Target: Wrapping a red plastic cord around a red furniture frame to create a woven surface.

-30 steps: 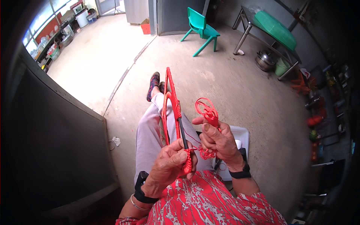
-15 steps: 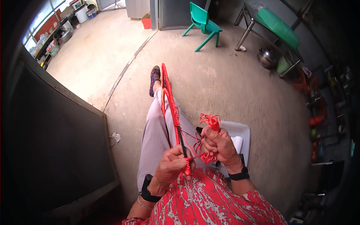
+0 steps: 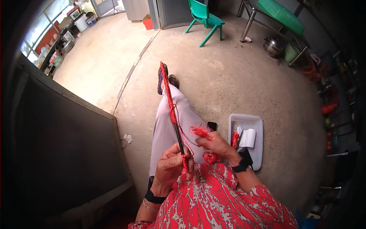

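Observation:
My left hand (image 3: 167, 166) is closed on the lower part of a long, thin black piece (image 3: 178, 133), pinched between thumb and fingers. Tightly wound red cord (image 3: 167, 89) covers its far length and a short stretch at my fingers; a black section between stays bare. Wrapped in my right hand (image 3: 220, 147) is a loose bundle of red cord (image 3: 199, 131), its loops sticking out above and below the fist. One slack red strand (image 3: 181, 131) runs beside the bare section toward my left hand. My right fingers are slightly blurred.
Right of my legs, a white plastic tray (image 3: 260, 133) holds a white roll (image 3: 248, 138) and more red cord (image 3: 235, 140). A black phone-like object (image 3: 212, 126) lies beside it. Farther off stand a green chair (image 3: 207, 19) and a metal pot (image 3: 273, 46). A dark panel (image 3: 65, 145) borders the left.
The wrapped piece has turned from showing its looped side to nearly edge-on. My right hand has shifted slightly down and left with the cord bundle, uncovering the tray.

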### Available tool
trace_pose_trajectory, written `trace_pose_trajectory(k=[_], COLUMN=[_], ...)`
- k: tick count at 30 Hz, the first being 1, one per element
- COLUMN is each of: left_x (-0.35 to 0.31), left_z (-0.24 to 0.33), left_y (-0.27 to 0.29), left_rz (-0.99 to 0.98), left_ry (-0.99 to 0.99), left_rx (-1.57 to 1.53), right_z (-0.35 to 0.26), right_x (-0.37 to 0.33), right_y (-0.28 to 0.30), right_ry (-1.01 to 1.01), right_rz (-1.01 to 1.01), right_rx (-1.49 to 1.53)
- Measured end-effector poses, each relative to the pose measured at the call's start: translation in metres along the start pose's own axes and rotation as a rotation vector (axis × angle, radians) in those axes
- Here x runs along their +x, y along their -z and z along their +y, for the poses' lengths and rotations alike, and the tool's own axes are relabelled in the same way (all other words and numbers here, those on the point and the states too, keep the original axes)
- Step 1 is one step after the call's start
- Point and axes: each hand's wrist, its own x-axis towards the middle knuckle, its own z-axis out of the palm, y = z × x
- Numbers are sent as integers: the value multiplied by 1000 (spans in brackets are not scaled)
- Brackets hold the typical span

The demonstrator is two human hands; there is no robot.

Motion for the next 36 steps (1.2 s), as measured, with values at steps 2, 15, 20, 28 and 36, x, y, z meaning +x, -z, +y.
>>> trace_pose_trajectory(k=[2,15,20,28,36], left_x=[-1,11,9,12,11], left_z=[1,-7,-1,-11,-17], left_y=[1,-4,-2,-3,-3], left_rz=[-28,45,27,30,46], left_ry=[-16,17,32,55,110], left_rx=[-9,136,180,202,250], right_z=[-12,42,-8,58,27], right_x=[-32,-99,-207,-258,-129], right_y=[21,36,86,183,64], right_ry=[73,209,782,935,294], right_rz=[-69,-332,-438,767,414], right_rx=[344,730,1595,708,536])
